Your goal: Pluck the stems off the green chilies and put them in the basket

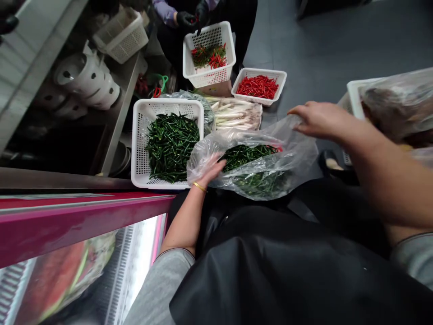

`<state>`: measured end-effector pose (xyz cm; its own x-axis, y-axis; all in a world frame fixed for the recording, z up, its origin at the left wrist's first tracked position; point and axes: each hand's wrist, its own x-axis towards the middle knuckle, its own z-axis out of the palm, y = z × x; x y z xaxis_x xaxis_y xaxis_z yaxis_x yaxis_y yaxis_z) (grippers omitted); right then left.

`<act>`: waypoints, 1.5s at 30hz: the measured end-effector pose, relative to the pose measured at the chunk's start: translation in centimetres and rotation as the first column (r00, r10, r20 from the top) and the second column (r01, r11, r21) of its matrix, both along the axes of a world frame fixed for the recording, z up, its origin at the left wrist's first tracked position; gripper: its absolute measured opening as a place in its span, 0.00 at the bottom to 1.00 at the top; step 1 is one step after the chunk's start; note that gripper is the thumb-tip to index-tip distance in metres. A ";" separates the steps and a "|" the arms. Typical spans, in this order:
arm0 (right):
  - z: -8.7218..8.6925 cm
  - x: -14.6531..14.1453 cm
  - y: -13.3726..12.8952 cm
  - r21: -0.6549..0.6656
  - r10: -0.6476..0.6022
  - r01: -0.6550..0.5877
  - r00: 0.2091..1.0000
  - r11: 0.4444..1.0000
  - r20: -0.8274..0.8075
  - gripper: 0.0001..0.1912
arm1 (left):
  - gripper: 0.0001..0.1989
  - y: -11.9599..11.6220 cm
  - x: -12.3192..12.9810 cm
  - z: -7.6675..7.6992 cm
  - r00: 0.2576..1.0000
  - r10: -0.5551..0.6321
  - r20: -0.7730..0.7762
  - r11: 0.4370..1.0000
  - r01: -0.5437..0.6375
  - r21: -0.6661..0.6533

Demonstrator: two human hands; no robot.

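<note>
Two bare hands on one clear plastic bag (267,167). Your left hand (209,168) lies open, fingers spread against the film. Your right hand (320,119) reaches over the bag's upper edge with fingers curved; you cannot tell whether they pinch the film. Green chillies (246,155) lie inside the bag, just past your black apron (270,257). Risk: the thin film could slip from your right hand, letting the bag sag and chillies spill. Just beyond, a white plastic basket (168,104) holds more green chillies. Farther, a shallow white basket (260,72) holds red chillies. Farthest, a co-worker's black-gloved hands (191,19) work above another white basket (221,34).
</note>
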<state>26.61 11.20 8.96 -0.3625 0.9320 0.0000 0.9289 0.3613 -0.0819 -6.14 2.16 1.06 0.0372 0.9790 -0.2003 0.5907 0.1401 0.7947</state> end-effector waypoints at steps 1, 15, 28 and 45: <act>0.5 -1.2 -1.7 0.084 0.031 -0.033 0.999 0.996 0.024 0.28 | 0.16 -0.6 0.8 -0.1 0.982 -0.177 -0.059 0.984 0.175 -0.031; -9.5 -1.9 -15.5 -0.604 0.377 -0.248 0.921 0.758 0.094 0.13 | 0.17 -1.0 3.9 1.5 0.876 -0.312 0.367 0.863 0.423 -0.277; -10.4 -6.1 -7.2 -0.501 -0.186 0.094 0.973 0.860 -0.138 0.19 | 0.14 -1.2 7.8 -1.0 0.584 0.345 0.735 0.887 0.054 -0.459; -9.9 -8.5 -16.8 -0.631 -0.355 -0.260 0.644 0.731 -0.677 0.22 | 0.17 -7.8 8.5 -2.7 0.635 0.316 0.705 0.949 -0.201 -0.244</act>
